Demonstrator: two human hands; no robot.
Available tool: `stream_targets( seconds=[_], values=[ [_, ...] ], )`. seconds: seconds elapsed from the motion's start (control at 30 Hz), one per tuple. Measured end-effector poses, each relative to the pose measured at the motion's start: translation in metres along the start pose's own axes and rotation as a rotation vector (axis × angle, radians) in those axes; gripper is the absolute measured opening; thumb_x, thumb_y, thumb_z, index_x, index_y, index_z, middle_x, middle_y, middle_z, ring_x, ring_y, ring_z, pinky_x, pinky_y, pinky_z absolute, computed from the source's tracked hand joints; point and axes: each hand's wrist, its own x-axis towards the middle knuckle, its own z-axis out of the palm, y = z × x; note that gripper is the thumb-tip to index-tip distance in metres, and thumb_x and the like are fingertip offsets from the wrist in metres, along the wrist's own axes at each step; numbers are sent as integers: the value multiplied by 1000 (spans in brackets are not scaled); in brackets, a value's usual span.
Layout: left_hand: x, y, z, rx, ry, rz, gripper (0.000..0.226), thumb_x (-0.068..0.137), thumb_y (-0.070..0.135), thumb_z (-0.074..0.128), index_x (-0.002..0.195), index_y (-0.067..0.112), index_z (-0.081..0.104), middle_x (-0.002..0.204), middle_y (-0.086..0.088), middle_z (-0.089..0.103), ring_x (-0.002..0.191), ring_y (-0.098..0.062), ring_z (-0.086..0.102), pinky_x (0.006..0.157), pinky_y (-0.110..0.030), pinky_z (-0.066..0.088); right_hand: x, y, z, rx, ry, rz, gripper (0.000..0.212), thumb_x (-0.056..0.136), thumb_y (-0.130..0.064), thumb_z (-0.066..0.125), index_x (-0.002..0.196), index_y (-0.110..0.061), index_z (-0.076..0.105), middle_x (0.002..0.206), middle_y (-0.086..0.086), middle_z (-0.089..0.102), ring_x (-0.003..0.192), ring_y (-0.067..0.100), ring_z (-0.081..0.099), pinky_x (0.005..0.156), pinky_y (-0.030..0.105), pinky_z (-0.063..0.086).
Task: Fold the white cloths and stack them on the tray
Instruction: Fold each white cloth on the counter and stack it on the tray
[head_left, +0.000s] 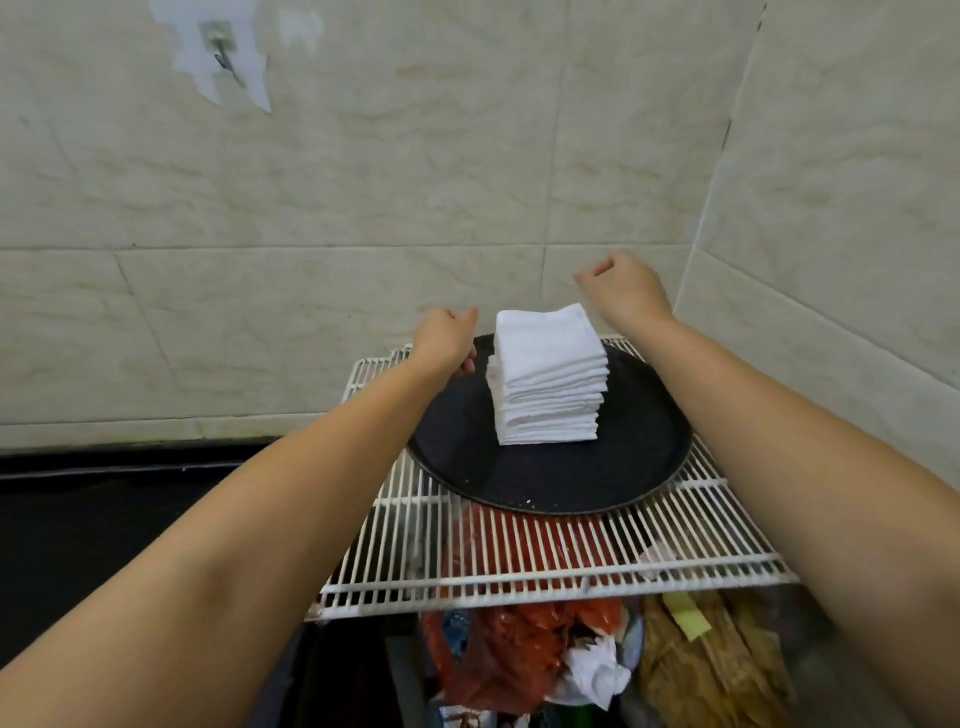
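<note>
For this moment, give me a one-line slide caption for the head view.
Stack of folded white cloths on round dark tray; both hands empty beside it.

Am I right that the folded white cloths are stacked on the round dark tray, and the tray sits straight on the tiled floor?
No. The head view shows the folded white cloths stacked on the round dark tray, but the tray sits on a white wire rack.
</note>
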Motion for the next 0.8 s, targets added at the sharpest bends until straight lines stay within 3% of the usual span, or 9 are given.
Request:
stream_targets(
  seconds=[0.13,0.23,0.33,0.5,0.63,0.8],
  values=[
    [-18,-9,-58,13,59,78,33,100,32,37,74,13,42,57,-6,52,44,-18,50,48,-27,39,-29,-62,23,-22,-6,-163,25,90,-32,51,103,-11,60,107,10,66,104,29,59,78,30,41],
    [-51,-37,-125,86,109,120,32,101,33,37,85,8,49,58,-6,52,31,-7,47,45,-24,38,-77,-113,69,-28,-116,-294,26,91,-31,49,99,-11,62,99,10,66,99,29,59,81,34,45],
    [-98,-84,-204,245,178,107,33,101,34,39,88,6,51,57,-4,53,30,-6,47,39,-20,38,-145,-162,134,-36,-268,-452,26,92,-34,49,98,-11,61,92,8,64,94,30,61,80,36,47],
    [-205,-183,-346,474,222,-37,28,99,37,42,94,11,54,67,-3,61,56,-23,57,56,-32,49,-285,-240,246,-70,-491,-716,25,95,-33,48,97,-12,61,103,13,65,98,33,60,79,38,47],
    [-305,-254,-452,706,261,-201,29,97,39,43,104,15,59,90,-4,68,84,-24,61,78,-37,51,-404,-297,315,-92,-590,-938,27,97,-37,42,99,-15,58,104,8,60,97,29,58,73,36,42],
    [-424,-330,-549,745,297,-422,28,98,38,43,107,15,58,99,-5,68,95,-25,62,84,-37,50,-549,-362,377,-142,-816,-1181,34,98,-43,38,104,-16,59,108,5,58,101,28,58,84,38,42]
  ],
)
